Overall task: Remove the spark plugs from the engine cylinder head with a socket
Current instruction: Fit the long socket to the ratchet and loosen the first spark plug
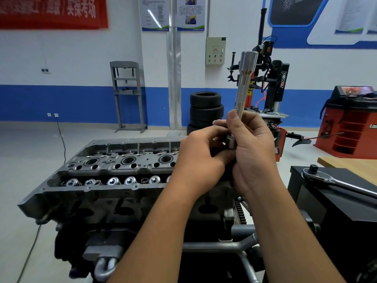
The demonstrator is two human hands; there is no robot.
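The grey engine cylinder head point(106, 172) lies in front of me on a stand, its round plug wells and valve springs facing up. Above its right end I hold a long silver socket extension point(244, 84) upright. My right hand point(253, 152) grips its lower shaft, thumb pressed against it. My left hand point(200, 160) pinches the dark socket end point(231, 141) at the bottom of the tool. What lies under my hands on the head is hidden.
A ratchet wrench point(334, 181) lies on a black box point(330, 211) at my right, beside a wooden table point(355, 166). Stacked tyres point(206, 107), a tyre changer point(273, 82), a red balancer point(353, 127) and a grey press frame point(127, 94) stand behind.
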